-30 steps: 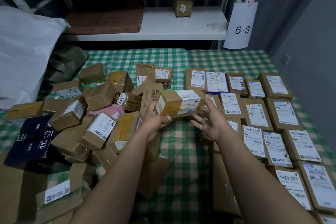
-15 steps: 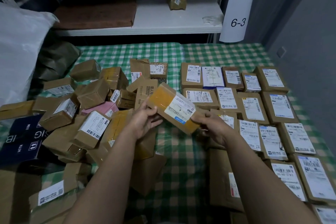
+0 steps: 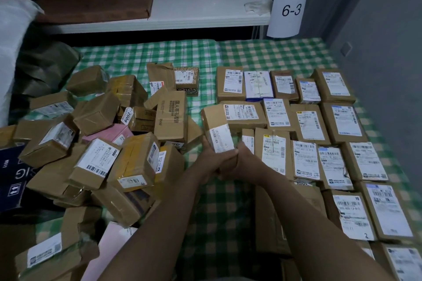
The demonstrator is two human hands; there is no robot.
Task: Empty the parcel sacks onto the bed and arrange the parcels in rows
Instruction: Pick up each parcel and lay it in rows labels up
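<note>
1. The parcel (image 3: 215, 128) is up off the bed (image 3: 219, 207), its near end clamped between both hands. The left grip (image 3: 210, 158) is curled round the near-left corner and the right grip (image 3: 244, 157) round the near-right, the two almost knuckle to knuckle.
2. It is a small brown carton with its white label (image 3: 220, 139) facing up. The far end tilts away from the grips.
3. It looks light to me: it is held by one end alone with no sag. The card seems stiff enough to keep its shape under a squeeze.
4. The tape bands may be slick, so bare card at the edges is the safer hold. How the fingers lie underneath is hidden.
5. Held by one end it can lever and twist. A hold across the long sides at mid-length would steady it for setting down.
6. The rows (image 3: 308, 125) lie beyond and right of the grips, labels up and edge to edge. The heap (image 3: 109, 143) sits to their left.
</note>
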